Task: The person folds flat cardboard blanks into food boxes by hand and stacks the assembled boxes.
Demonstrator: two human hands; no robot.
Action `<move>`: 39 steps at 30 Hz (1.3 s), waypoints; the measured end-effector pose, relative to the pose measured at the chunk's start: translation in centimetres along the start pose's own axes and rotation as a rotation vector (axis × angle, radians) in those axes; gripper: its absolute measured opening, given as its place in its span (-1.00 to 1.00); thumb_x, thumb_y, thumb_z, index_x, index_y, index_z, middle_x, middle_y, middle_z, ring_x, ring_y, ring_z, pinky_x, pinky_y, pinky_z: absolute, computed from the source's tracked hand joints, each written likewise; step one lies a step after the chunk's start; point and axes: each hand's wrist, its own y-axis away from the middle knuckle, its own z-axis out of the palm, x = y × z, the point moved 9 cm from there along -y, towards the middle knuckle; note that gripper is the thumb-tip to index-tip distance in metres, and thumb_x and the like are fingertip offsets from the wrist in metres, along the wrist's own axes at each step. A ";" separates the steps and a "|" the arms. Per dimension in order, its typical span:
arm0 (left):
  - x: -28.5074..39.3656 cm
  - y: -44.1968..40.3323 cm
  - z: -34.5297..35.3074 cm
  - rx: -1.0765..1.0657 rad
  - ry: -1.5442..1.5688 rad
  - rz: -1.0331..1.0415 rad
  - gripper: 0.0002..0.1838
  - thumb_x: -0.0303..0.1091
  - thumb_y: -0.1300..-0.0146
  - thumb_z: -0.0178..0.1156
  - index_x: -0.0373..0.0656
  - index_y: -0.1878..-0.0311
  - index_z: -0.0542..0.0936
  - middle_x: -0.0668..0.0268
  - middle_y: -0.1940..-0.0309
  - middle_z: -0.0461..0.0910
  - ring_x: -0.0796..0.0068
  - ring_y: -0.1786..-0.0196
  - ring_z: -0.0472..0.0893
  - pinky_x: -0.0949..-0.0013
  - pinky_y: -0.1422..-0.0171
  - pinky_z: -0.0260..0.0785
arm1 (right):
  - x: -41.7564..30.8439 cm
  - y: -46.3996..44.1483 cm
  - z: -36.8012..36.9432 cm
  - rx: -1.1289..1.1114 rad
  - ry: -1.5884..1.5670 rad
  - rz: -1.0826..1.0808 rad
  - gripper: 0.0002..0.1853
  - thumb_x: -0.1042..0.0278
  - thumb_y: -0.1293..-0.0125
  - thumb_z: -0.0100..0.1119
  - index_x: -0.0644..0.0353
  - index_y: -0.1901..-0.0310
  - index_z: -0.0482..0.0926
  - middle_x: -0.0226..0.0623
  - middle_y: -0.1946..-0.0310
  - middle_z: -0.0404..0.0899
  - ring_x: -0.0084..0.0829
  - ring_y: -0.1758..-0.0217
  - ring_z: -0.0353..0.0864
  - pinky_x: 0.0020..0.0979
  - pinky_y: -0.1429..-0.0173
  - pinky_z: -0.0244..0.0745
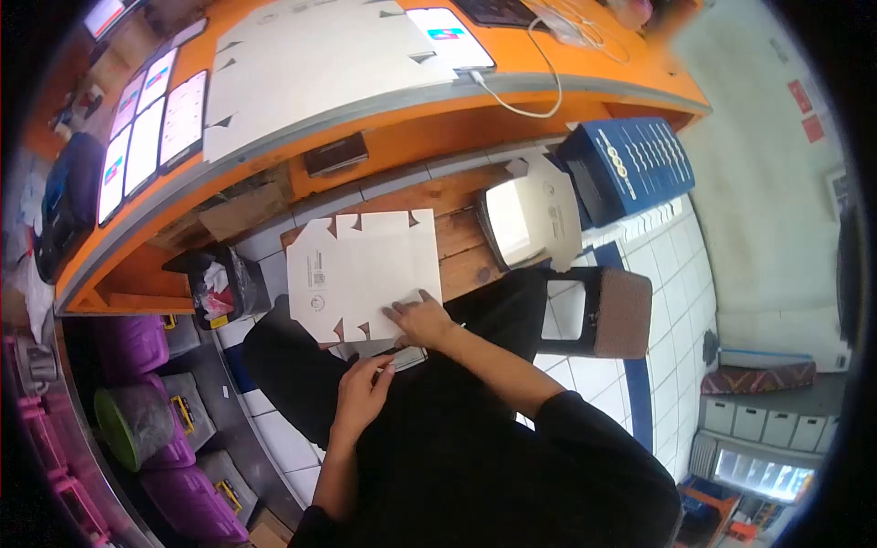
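Observation:
A flat, notched white card sheet (361,274) with small printing lies on a wooden board (457,239) in front of the person. My right hand (425,324) rests on the sheet's lower right corner, open, with its fingers spread. My left hand (364,393) is just below the sheet, fingers loosely bent and apart, with nothing seen between them. Its fingertips are close to a small, light-edged object (409,358) by the lap, too small to make out.
Phones (183,119) and large white sheets (301,73) cover the orange desk (603,78). A blue box (630,169) stands right, near more card pieces (557,205). A black bin (228,283) is left, purple containers (196,498) lower left. A brown-topped stool (624,312) stands right.

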 end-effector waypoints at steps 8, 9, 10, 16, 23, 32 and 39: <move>0.7 -0.4 0.3 -0.103 -0.029 0.022 -0.73 -0.25 -0.40 0.25 -0.18 -0.04 0.71 0.05 0.13 0.69 0.00 0.08 0.70 0.10 -0.03 0.54 | 0.0 -0.9 1.1 -0.068 -0.025 -0.076 -0.58 -0.01 -0.27 0.34 -0.01 -0.08 0.62 -0.23 -0.01 0.70 -0.17 0.05 0.76 -0.07 -0.04 0.63; 0.7 -0.4 0.3 -0.116 -0.034 0.029 -0.73 -0.25 -0.40 0.25 -0.18 -0.04 0.71 0.05 0.13 0.69 0.00 0.08 0.70 0.10 -0.03 0.54 | 0.2 -1.1 1.0 -0.063 -0.029 -0.063 -0.58 -0.01 -0.27 0.34 -0.01 -0.08 0.62 -0.23 -0.01 0.70 -0.17 0.05 0.76 -0.07 -0.04 0.63; -0.2 -0.4 0.8 -0.178 -0.170 -0.031 -0.74 -0.26 -0.41 0.24 -0.16 -0.03 0.71 0.06 0.11 0.69 -0.02 0.07 0.70 0.09 -0.05 0.53 | 0.9 -1.2 0.7 -0.044 -0.112 -0.008 -0.64 0.00 -0.31 0.30 0.02 -0.01 0.64 -0.17 0.09 0.73 -0.12 0.06 0.76 -0.04 -0.01 0.62; -5.3 -1.5 -0.9 0.110 -0.415 -0.124 -0.74 -0.31 -0.42 0.21 -0.21 -0.06 0.68 0.01 0.02 0.65 -0.04 0.11 0.69 0.05 -0.05 0.55 | 1.7 1.8 -8.2 0.238 -0.662 0.141 -0.72 0.11 -0.48 0.15 0.15 0.07 0.66 -0.03 0.32 0.72 0.00 0.15 0.74 -0.03 0.03 0.57; -1.1 -4.1 -6.7 0.613 0.084 0.144 -0.68 -0.35 -0.49 0.22 -0.33 -0.18 0.61 -0.06 -0.37 0.25 0.34 0.05 0.65 0.37 0.16 0.58 | 0.2 3.3 -9.0 0.241 -1.031 -0.110 -0.75 0.27 -0.48 0.20 0.24 -0.03 0.67 -0.07 0.30 0.70 -0.21 0.25 0.67 -0.28 0.04 0.53; 5.2 -3.1 -6.0 0.453 -0.379 0.432 -0.85 -0.47 -0.14 0.43 -0.17 0.19 0.76 -0.03 -0.10 0.44 -0.02 -0.18 0.49 0.10 -0.30 0.33 | -2.9 5.6 -12.4 0.271 -0.895 -0.078 -0.68 0.21 -0.38 0.30 0.20 -0.05 0.68 0.03 0.22 0.73 0.10 0.12 0.70 -0.07 0.00 0.54; 8.6 -1.4 -5.2 0.232 -0.433 0.559 -0.76 -0.55 -0.12 0.38 -0.13 0.11 0.77 0.03 0.05 0.50 0.00 -0.07 0.54 0.08 -0.16 0.41 | -5.2 4.9 -12.2 0.086 -0.830 -0.235 -0.66 0.21 -0.39 0.32 0.25 -0.05 0.63 -0.01 0.27 0.71 -0.02 0.17 0.74 -0.13 0.11 0.52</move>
